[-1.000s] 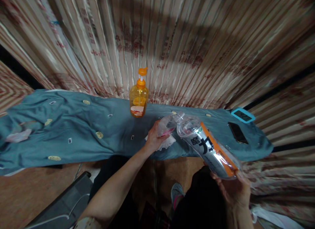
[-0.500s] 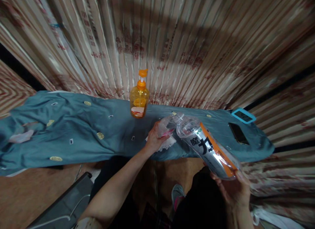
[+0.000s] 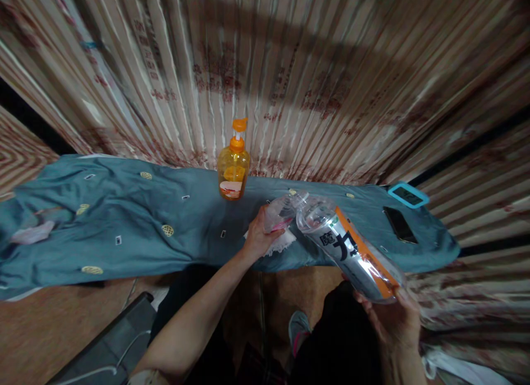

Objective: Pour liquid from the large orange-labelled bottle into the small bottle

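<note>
My right hand [image 3: 391, 318] is wrapped round the base of a large clear plastic bottle [image 3: 351, 249] with a silver and orange label. The bottle lies tilted, its neck up and to the left. That neck meets a small clear plastic container [image 3: 279, 212], which looks like a cup and shows some pink low on its side. My left hand [image 3: 260, 236] is closed round this container. Whether liquid passes between the two cannot be made out. Under my left hand lies a white tissue or cloth [image 3: 284, 244] with a ragged edge.
An orange pump bottle [image 3: 234, 172] stands on the narrow surface covered with teal cloth [image 3: 202, 208]. A phone [image 3: 399, 225] and a blue-framed device [image 3: 408, 195] lie at the right. A pale crumpled piece [image 3: 33, 233] lies far left. Behind hangs a pleated curtain [image 3: 269, 70].
The view has shifted very slightly. Both hands keep their hold, and the bottle and container stay neck to rim.
</note>
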`<state>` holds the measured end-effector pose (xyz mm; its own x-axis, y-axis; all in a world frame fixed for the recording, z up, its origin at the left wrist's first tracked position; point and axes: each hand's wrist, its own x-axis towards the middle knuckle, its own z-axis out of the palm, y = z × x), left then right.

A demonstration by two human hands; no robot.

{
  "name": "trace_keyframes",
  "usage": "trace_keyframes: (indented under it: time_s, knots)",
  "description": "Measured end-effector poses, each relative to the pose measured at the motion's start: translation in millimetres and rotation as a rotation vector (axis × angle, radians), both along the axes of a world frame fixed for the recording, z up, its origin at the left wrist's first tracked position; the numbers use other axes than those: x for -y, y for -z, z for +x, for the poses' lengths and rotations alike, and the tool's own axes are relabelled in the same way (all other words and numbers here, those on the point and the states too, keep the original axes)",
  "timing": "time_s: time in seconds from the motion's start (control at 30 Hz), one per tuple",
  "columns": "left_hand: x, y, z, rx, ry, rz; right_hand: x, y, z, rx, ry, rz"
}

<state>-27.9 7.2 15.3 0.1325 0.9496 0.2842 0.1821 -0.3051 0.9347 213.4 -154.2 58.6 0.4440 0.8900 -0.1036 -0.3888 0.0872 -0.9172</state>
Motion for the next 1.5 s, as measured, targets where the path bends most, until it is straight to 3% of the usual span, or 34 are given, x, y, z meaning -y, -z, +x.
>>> trace_keyframes:
  time_s: [0.63, 1.17, 1.5]
  knots:
    - [-0.6, 0.4, -0.6, -0.033, 0.009, 0.026, 0.9, 3.9, 1.9, -0.08, 0.066, -0.012]
    - [2.8, -3.0, -0.8, -0.06, 0.019, -0.008, 2.2, 10.0, 9.3, -0.022, 0.01, 0.003]
    - [2.3, -1.3, 0.2, -0.043, 0.011, 0.003, 4.1, 4.4, 2.2, -0.072, 0.065, -0.015]
